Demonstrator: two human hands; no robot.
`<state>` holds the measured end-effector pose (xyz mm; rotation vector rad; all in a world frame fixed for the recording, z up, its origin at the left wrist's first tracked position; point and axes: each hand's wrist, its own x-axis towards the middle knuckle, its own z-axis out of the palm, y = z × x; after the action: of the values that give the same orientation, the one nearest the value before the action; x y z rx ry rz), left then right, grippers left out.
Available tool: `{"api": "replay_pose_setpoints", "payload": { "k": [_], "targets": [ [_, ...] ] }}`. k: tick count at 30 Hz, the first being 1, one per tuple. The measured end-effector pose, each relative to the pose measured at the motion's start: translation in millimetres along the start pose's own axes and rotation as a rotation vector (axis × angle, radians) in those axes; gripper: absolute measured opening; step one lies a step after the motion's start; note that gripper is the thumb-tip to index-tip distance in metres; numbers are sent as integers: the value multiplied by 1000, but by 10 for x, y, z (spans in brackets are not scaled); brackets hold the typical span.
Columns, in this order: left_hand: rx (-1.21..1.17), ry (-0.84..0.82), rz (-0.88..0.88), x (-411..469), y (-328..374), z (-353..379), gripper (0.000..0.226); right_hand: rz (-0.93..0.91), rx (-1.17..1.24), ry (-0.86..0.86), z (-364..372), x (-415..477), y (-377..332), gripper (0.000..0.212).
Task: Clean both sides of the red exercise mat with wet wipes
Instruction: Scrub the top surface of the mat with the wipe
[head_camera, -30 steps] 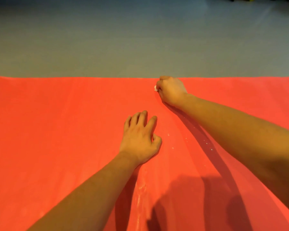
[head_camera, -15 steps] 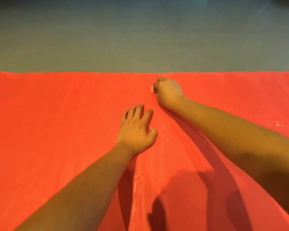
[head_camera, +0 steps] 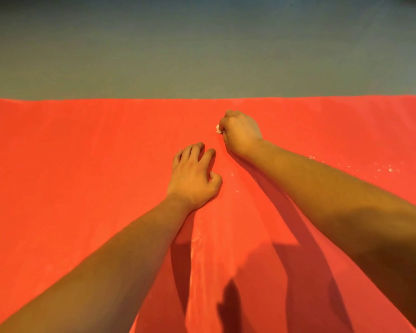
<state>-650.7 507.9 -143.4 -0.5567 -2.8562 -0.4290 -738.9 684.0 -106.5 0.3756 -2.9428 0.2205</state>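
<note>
The red exercise mat (head_camera: 82,164) lay flat on the grey floor (head_camera: 202,56), filling the near half of the view, its far edge running straight across. The right hand (head_camera: 241,131) was out near that far edge, fingers curled tight into a fist around a wet wipe (head_camera: 218,129). Only a small white corner peeped out on the fist's left side, pressed down on the mat. The left hand (head_camera: 193,179), nearer and just to the left, was planted palm-down. Its fingers were slightly arched and a little spread, thumb tucked in, gripping nothing, just bracing on the mat.

So how far along? A shiny damp streak (head_camera: 202,260) ran down the middle from below the left hand toward the near edge, and that strip looked wiped. Off to the right, white specks (head_camera: 389,169) dotted the surface, so that patch looked to need work. The wide left stretch looked matte and dry, probably not yet done. Only one face was up, and whether the underside had had its turn could not be told. My read: partway through this side, a good deal left.
</note>
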Motion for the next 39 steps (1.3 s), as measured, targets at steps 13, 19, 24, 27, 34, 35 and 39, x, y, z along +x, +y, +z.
{"api": "replay_pose_setpoints", "payload": {
  "k": [13,19,24,27,34,35,39],
  "targets": [
    [-10,52,16,23,-43,11,41,-220,98,-32,-212,-1273,-236,18],
    [-26,37,30,38,-58,9,40,14,33,-42,-183,-674,-181,23],
    [-28,45,43,35,-61,9,39,-86,77,-69,-290,-1303,-374,22],
    [-35,59,40,38,-66,14,40,-205,128,-69,-355,-1872,-498,16],
    [-27,85,51,37,-62,25,37,-60,105,-62,-288,-1435,-409,24],
    [-27,84,52,37,-66,26,36,-17,92,-63,-269,-1257,-367,24],
    [-37,68,61,47,-70,3,27,57,40,-91,-239,-1023,-353,24]
  ]
}}
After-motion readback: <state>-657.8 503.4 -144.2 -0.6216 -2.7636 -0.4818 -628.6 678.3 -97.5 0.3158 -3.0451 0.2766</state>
